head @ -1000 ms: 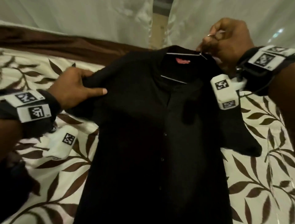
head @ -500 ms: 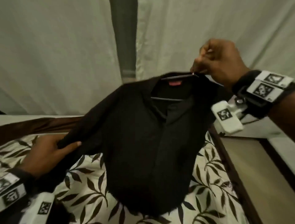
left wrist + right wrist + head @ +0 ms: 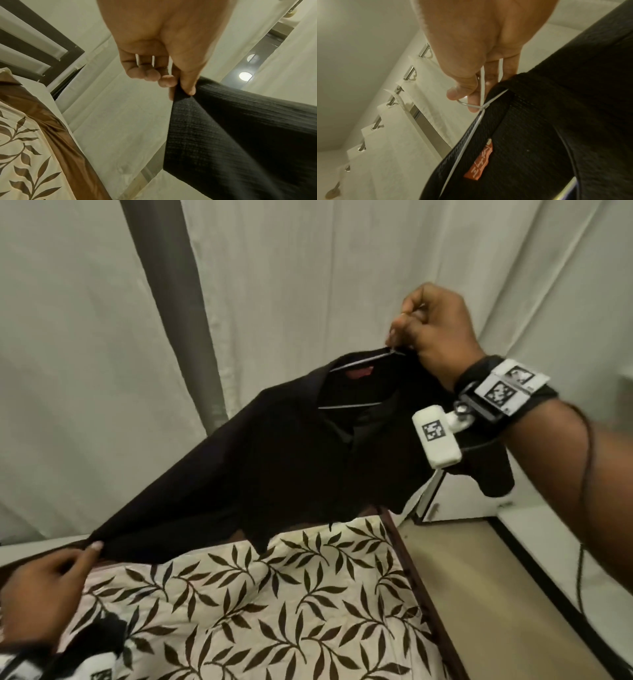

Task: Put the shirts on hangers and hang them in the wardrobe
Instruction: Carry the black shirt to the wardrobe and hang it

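I am holding a black shirt (image 3: 291, 460) up in the air over the far end of a bed, already threaded onto a thin wire hanger (image 3: 356, 364). My right hand (image 3: 435, 333), up on the right, is curling its fingers round the hanger's hook (image 3: 467, 102), just above the collar where an orange label (image 3: 479, 162) is showing. My left hand (image 3: 44, 587), low at the near left, is pinching the end of one sleeve between thumb and forefinger (image 3: 187, 86), with the other fingers loosely bent and holding nothing. The sleeve is stretching in a slanting line from that pinch up to the shoulder.

The cloth is looking soft, limp and light, with a fine ribbed weave; I am judging that it will sag and swing freely and could slide off the smooth wire if the hanger tilts. The hook seems the sound place to carry it, the wire being thin and probably easy to bend.

Below the shirt is lying a cream bedcover (image 3: 274, 611) printed with brown leaves, with a dark wooden bed edge (image 3: 421, 587) on its right and bare floor (image 3: 486, 594) beyond. Pale curtains (image 3: 85, 354) are hanging across the far side, strung on metal rings (image 3: 409, 75). A wardrobe is not plainly showing. The stretched sleeve will need releasing, I am guessing, so that it does not drag or catch.
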`<state>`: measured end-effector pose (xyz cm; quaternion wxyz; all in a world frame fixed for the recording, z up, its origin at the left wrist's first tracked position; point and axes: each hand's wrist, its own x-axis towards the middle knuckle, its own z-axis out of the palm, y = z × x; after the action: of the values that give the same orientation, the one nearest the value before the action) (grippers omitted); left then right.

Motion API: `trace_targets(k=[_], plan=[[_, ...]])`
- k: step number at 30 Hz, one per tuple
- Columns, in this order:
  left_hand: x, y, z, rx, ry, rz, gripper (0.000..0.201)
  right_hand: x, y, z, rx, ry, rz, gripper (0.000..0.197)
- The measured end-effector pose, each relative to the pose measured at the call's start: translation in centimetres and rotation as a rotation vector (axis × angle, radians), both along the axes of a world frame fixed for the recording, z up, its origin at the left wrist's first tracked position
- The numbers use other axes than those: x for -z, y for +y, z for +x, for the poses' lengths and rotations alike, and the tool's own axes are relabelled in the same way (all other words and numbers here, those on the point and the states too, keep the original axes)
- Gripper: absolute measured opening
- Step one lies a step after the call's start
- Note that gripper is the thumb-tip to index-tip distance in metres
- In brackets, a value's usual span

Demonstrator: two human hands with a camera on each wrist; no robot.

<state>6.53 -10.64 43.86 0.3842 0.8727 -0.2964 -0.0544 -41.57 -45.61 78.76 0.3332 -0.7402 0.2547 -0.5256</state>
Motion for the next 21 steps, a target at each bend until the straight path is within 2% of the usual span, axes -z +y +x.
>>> trace_targets(k=[2, 5, 8, 11, 14, 18, 21], plan=[[-5.1, -1.4, -5.7, -0.065, 0.020, -0.043, 0.033, -0.1, 0.7, -0.4, -0.025, 0.006, 0.009, 0.021], [-11.9, -5.3, -13.9, 0.019, -0.111, -0.170, 0.038, 0.4, 2.2, -1.0, -0.035, 0.047, 0.015, 0.015], [-18.0, -9.4, -21.6, 0.398, -0.252, -0.343, 0.045, 1.2, 4.1, -1.7, -0.016, 0.078, 0.008, 0.017], [-20.6, -13.0, -25.4, 0.679, -0.390, -0.281, 0.063, 1.8, 6.3, -2.7, 0.022, 0.117, 0.007, 0.019], [-22.7, -14.5, -28.1, 0.850, -0.386, -0.242, 0.049, 2.1, 8.6, -5.0, 0.070, 0.138, 0.032, 0.018], [-24.1, -14.7, -30.8, 1.064, -0.527, -0.180, 0.046, 3.5, 11.0, -9.5, 0.137, 0.140, 0.085, 0.016], [-25.2, -14.8, -34.3, 1.178, -0.655, -0.094, 0.032, 4.8, 12.3, -12.0, 0.205, 0.111, 0.119, 0.017]])
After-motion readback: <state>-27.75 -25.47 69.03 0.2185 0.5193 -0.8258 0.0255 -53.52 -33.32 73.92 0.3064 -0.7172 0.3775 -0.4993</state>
